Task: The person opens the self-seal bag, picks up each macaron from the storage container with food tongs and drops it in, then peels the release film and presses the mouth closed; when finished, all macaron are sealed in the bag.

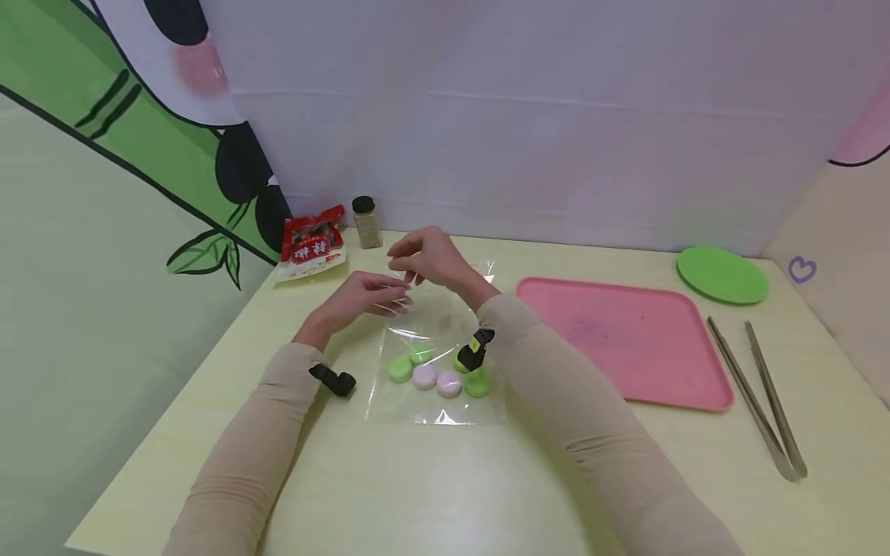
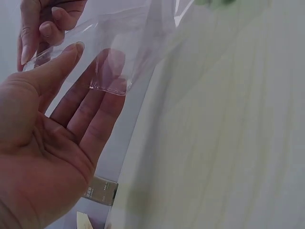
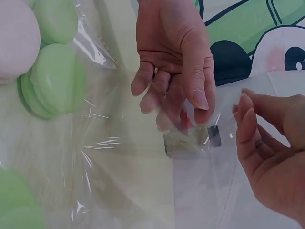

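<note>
A clear plastic bag [image 1: 431, 405] lies on the table with several green macarons [image 1: 399, 368] and pink macarons [image 1: 449, 384] in its lower part. Its upper end is lifted between the two hands. My left hand [image 1: 368, 296] pinches the film between thumb and forefinger, the other fingers stretched loosely behind it; in the left wrist view the bag's edge [image 2: 108, 89] crosses those fingers. Slightly higher and to the right, my right hand [image 1: 431, 256] pinches the bag's edge between thumb and fingertips. In the right wrist view both hands are near each other, with green macarons [image 3: 56, 80] showing through the film.
A red-and-white packet [image 1: 310, 243] and a black-capped jar [image 1: 367, 222] stand at the back left. Right of the bag lie a pink tray [image 1: 626, 332], metal tongs [image 1: 772, 409] and a green plate [image 1: 723, 276]. A printed cloth [image 1: 521, 139] hangs behind the table.
</note>
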